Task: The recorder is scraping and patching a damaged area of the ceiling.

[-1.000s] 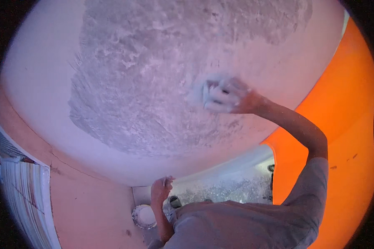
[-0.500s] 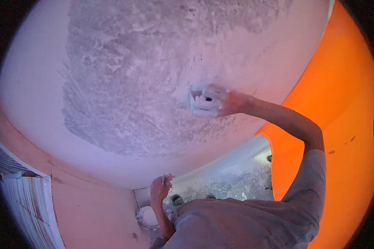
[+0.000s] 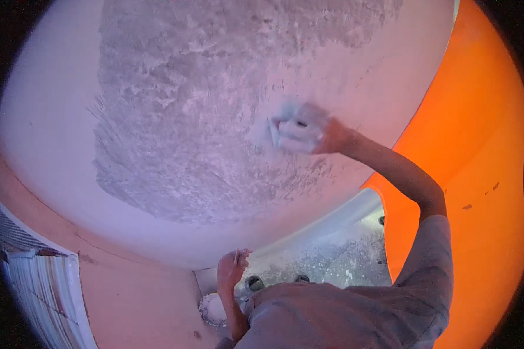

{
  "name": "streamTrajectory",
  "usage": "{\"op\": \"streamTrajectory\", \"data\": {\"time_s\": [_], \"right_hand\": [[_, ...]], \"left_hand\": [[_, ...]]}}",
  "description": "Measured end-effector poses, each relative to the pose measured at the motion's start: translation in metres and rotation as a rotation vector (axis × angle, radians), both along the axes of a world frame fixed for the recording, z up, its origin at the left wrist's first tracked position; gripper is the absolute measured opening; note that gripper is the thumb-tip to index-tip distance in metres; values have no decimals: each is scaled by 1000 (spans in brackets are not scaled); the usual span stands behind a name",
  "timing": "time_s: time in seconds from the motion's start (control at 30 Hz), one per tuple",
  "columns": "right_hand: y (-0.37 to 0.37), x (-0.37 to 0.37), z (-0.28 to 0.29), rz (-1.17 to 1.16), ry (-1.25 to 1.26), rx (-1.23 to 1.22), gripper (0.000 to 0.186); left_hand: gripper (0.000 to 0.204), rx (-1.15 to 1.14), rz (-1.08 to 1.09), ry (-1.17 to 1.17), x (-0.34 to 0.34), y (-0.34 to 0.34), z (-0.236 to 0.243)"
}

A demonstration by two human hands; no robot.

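My right hand [image 3: 317, 131] is raised against the wall, closed around a pale flat hand tool [image 3: 291, 136] and blurred by motion. The tool lies close to the wall surface, its exact kind hard to make out. Around it spreads a rough, mottled grey patch [image 3: 174, 116], bordered by smoother whitish wall [image 3: 58, 116]. Low on the left, in front of my body, my left hand [image 3: 232, 270] is closed with a thin stick-like thing [image 3: 237, 256] between its fingers. That hand is apart from the wall tool.
A round bucket [image 3: 214, 308] with whitish content stands below my left forearm. To the right runs a bright orange wall [image 3: 477, 145]. White specks cover the grey floor [image 3: 337, 259] near my feet. At lower left is a framed opening with striped cloth [image 3: 41, 291].
My right hand and its tool have shifted slightly up and to the right along the wall. My left hand keeps its closed grip, and the whole view has moved a little.
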State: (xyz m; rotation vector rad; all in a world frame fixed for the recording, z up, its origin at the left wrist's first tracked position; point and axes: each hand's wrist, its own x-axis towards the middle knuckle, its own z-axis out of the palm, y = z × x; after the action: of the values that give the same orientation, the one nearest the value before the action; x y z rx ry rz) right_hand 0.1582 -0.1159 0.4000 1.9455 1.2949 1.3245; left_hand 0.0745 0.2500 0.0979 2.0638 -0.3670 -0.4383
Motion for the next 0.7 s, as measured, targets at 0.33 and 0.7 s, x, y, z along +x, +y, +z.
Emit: {"op": "streamTrajectory", "data": {"time_s": [0.33,0.7], "right_hand": [[-14,19,41,-408,-483,195,9],[-17,22,113,-323,-534,439,11]], "left_hand": [[39,-28,32,93,6,10,-15],[29,64,-21,0,12,28,-34]]}}
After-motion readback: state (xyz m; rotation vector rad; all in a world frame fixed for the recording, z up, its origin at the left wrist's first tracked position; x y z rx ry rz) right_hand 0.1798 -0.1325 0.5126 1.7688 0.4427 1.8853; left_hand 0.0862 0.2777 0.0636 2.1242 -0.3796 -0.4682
